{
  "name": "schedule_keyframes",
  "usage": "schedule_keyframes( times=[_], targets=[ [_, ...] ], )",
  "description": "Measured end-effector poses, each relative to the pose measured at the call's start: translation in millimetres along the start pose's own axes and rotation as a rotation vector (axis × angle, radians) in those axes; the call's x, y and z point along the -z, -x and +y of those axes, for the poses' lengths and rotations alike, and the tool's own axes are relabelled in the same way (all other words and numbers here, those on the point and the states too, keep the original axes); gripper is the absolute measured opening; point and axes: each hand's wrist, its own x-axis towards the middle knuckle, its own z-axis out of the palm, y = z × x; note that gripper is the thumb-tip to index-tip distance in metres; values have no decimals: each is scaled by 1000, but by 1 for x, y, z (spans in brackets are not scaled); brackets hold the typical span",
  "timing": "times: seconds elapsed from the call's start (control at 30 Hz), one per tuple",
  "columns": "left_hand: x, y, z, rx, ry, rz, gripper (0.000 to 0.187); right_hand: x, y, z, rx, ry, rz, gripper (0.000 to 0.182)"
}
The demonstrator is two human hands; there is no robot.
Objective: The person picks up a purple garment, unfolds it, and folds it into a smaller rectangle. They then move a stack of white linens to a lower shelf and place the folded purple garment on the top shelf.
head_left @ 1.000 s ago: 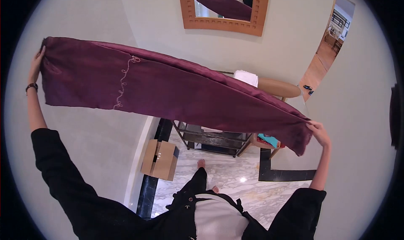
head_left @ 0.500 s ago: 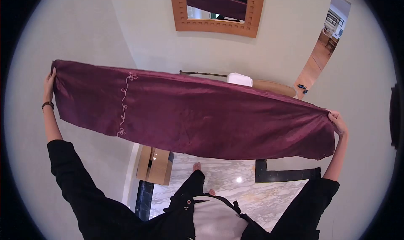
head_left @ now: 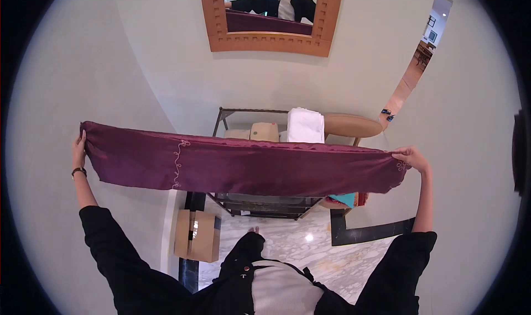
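A long maroon cloth (head_left: 249, 168) with a light embroidered vine near its left end is stretched between my two hands. My left hand (head_left: 79, 149) pinches its upper left corner, and a dark band circles that wrist. At the other end, my right hand (head_left: 412, 158) is closed on the upper right corner, beside a small embroidered flower. The cloth hangs in front of a metal-framed rack and hides its middle.
Behind the cloth stands the rack (head_left: 218, 121), with a white folded towel (head_left: 305, 126) and a small box (head_left: 264, 131). A brown chair (head_left: 352, 125) is to the right. A cardboard box (head_left: 198, 235) sits on the marble floor. A framed mirror (head_left: 270, 43) hangs above.
Both hands have moved inward, and the cloth now hangs lower on the left and looks narrower and more level. More of the rack, towel and chair shows.
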Motion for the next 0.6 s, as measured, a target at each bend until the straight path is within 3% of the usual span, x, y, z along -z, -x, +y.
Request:
schedule_keyframes(
  times=[0.23,0.33,0.5,0.6],
  targets=[
    [-13,-35,-20,101,169,-246,47,-5,-21,-10,-72,-3,-19,21],
    [-20,-54,-19,11,225,-323,49,5,-44,-2,-56,-43,-11,23],
    [-58,-97,-42,-47,194,-221,49,-4,-98,-30,15,-69,129,29],
    [-99,-126,-85,-85,32,-86,48,-17,-154,-15,66,266,176,32]
  ],
)
